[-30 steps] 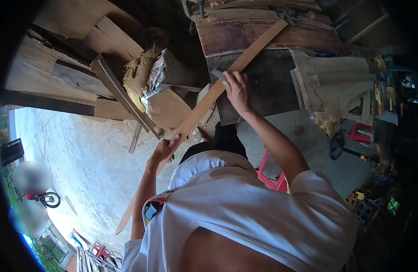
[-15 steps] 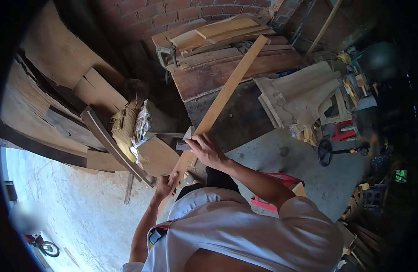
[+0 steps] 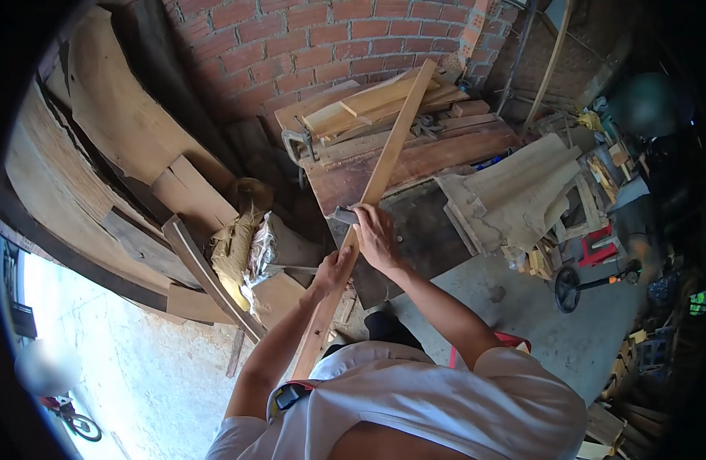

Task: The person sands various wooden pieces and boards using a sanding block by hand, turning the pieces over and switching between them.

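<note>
A long, narrow wooden board (image 3: 399,146) runs diagonally from my body toward the bench. Its far end lies above the stacked planks, and its near end passes beside my waist. My left hand (image 3: 334,270) is wrapped around the board's edge, thumb on the upper face. Farther up the board, my right hand (image 3: 377,236) pinches a small dark block-like tool (image 3: 345,215) at the board's face. The exact kind of tool cannot be made out, and my fingers cover part of it.
Several planks (image 3: 345,172) and a clamp (image 3: 298,146) are on the bench (image 3: 426,222). Curved wood slabs (image 3: 108,107) lean at the left beside a crumpled sack (image 3: 234,241). Rough boards (image 3: 514,180) lie right. A red stool (image 3: 514,341) stands near my right arm.
My left hand has slid up the board, closer to my right hand. The right hand and the dark tool have also moved farther up it. The view has tilted, showing more brick wall.
</note>
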`<state>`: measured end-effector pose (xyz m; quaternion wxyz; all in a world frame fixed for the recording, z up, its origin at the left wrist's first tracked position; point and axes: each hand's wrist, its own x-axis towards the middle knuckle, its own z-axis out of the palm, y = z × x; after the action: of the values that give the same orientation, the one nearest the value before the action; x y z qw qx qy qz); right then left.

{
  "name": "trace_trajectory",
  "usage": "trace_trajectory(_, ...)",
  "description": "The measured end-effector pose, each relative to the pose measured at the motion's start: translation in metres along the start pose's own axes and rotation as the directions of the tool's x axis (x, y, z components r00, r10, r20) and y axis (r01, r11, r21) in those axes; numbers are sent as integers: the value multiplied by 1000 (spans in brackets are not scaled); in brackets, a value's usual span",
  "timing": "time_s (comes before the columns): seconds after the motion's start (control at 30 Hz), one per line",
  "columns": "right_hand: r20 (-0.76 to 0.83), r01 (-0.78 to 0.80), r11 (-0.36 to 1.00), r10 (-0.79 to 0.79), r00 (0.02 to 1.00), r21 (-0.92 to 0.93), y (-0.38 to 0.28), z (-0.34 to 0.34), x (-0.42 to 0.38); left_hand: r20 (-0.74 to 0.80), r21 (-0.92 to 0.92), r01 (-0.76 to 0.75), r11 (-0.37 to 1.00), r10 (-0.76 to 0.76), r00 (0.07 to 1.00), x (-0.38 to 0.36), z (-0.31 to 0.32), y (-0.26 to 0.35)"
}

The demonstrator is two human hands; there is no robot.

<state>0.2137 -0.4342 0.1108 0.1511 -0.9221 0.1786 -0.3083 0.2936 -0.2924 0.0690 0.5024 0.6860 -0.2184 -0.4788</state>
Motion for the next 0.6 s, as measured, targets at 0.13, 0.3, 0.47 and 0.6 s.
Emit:
trace_trajectory(0.13, -256, -244, 945, 297, 920, 219, 20, 23, 1, 49, -59, 28, 998, -25, 999, 35, 11, 29)
trace_trajectory(0.3, 549, -678, 37, 555, 625, 735, 80, 12, 27, 20, 5, 135, 991, -135, 991, 79, 27, 32)
trace_trajectory(0.47, 583, -681, 64, 461, 669, 730, 116, 5, 38, -88, 561, -83, 824, 158, 983, 109, 35, 19)
trace_trajectory(0.6, 565, -686, 82, 500, 656, 723, 140, 8, 49, -393, 510, -250, 823, 481, 784, 57, 36, 23)
